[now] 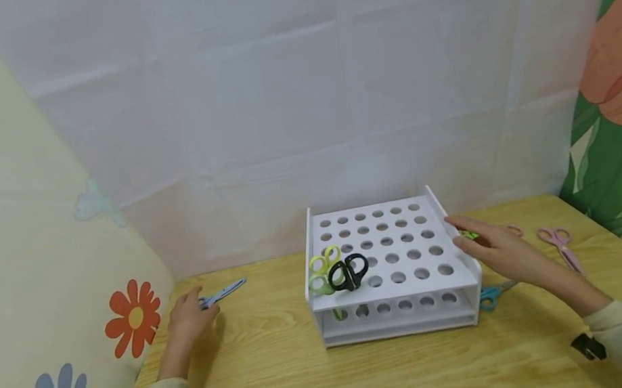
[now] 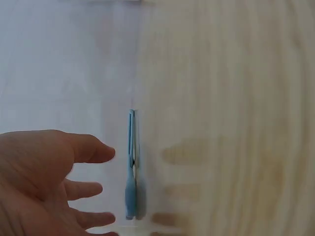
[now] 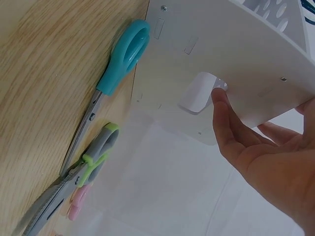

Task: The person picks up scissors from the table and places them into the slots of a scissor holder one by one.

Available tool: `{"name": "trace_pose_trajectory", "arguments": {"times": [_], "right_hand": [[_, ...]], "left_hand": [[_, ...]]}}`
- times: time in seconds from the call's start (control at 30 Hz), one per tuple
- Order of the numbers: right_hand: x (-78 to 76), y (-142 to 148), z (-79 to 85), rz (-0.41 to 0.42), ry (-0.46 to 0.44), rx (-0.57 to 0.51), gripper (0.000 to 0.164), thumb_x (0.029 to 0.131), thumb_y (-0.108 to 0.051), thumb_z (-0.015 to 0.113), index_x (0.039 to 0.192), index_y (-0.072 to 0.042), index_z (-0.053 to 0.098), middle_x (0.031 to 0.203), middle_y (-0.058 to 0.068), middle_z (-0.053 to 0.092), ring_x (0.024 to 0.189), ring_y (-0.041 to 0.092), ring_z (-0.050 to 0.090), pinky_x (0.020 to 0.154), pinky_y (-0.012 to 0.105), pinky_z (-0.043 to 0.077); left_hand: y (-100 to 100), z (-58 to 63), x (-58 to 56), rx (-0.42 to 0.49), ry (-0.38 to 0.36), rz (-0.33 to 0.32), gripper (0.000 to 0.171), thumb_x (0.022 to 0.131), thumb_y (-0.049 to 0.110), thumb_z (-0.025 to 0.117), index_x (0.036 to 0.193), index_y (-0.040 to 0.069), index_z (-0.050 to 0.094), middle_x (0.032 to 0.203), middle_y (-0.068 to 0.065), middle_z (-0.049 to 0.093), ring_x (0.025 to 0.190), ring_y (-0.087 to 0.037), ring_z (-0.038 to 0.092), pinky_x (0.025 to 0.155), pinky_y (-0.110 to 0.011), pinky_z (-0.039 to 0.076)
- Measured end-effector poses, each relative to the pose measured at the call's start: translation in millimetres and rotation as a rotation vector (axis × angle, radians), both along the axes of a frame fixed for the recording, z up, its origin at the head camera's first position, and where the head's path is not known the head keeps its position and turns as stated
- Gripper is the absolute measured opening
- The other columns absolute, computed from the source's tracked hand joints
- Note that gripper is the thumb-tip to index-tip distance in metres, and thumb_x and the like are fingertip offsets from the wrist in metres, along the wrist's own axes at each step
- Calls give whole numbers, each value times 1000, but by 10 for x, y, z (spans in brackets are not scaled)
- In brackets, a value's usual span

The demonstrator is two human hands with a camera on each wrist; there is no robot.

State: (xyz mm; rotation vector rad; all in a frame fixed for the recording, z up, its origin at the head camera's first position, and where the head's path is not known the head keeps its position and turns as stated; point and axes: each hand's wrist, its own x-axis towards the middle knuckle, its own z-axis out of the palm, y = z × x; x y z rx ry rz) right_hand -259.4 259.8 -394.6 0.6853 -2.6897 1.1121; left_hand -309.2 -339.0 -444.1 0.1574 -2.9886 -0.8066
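Observation:
My left hand (image 1: pixel 189 317) is over the left of the table, fingers spread, beside a light blue pair of scissors (image 2: pixel 131 191). In the left wrist view a gap shows between the fingertips and the scissors. At the right, my right hand (image 1: pixel 500 251) touches the side panel of a white rack (image 1: pixel 402 330) with fairly straight fingers; one fingertip lies by the panel's cutout (image 3: pixel 196 93) in the right wrist view. Black-handled scissors (image 1: pixel 349 273) and green-handled scissors (image 1: pixel 320 283) stand in holes at the rack's front left.
Right of the rack lie teal scissors (image 3: pixel 118 61), grey-and-green scissors (image 3: pixel 96 152) and pink scissors (image 1: pixel 560 241). Another pink handle (image 1: pixel 515 230) shows partly behind my right hand. A white cloth (image 1: pixel 251 128) hangs at the table's back, with flower-printed panels on both sides.

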Motion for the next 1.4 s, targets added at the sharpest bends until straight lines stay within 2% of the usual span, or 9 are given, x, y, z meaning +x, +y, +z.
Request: {"name": "trace_pose_trajectory", "arguments": {"times": [0.2,0.33,0.43,0.53,0.77,0.87,1.03,1.3,1.4], "right_hand": [[13,-1,6,-3,0,5,55,110,-29,49,156,-3,37,151,28,42,114,39,62,89,55,51],[20,-1,11,-3,9,5,55,109,-29,50,156,-3,38,150,28,44,111,38,63,87,54,51],[14,-3,9,6,12,1,55,110,-28,50,156,-3,38,150,28,44,111,38,63,87,54,51],[6,-6,-1,7,4,-5,55,110,-30,49,156,-3,38,151,27,42,113,39,62,88,55,51],[0,-2,-13,-3,-2,5,56,110,-33,48,157,-4,37,153,27,41,114,41,61,88,58,51],[10,2,-6,-3,0,4,56,110,-31,49,157,-4,37,152,27,41,114,41,62,88,58,51],[23,2,15,4,-2,-4,55,109,-29,49,156,-4,38,152,27,42,113,39,62,88,56,51],[14,-14,11,1,4,-3,54,109,-29,50,156,-3,39,151,27,43,115,40,62,89,55,51],[16,-15,11,-4,7,1,54,110,-29,50,155,-2,39,151,27,43,116,41,61,90,56,51]], "left_hand": [[-50,-47,30,6,-69,29,71,98,24,52,155,-10,24,148,-42,24,130,-63,28,103,-73,25],[-43,-52,53,-1,-67,53,71,96,23,53,153,-11,27,143,-42,27,125,-63,31,99,-74,25],[-39,-58,66,-42,-61,84,68,96,25,57,149,-12,33,135,-41,34,118,-60,36,93,-71,30],[-36,-60,64,-80,-68,104,64,97,28,59,141,-14,40,125,-38,39,110,-56,40,88,-68,34],[-59,-58,68,-117,-77,87,47,95,32,61,108,-12,53,109,-35,42,100,-52,42,79,-64,37],[-65,-68,61,-99,-72,88,52,94,33,63,112,-14,54,110,-36,40,101,-53,40,80,-64,37],[-65,-71,47,-41,-57,107,67,91,34,69,130,-17,48,116,-37,39,104,-53,39,82,-63,36],[-81,-42,73,117,-30,73,71,92,25,74,135,-15,34,114,-30,51,94,-38,49,79,-48,43],[-75,-44,61,148,-19,60,72,93,20,72,140,-15,30,114,-30,54,92,-36,51,75,-43,43]]}}
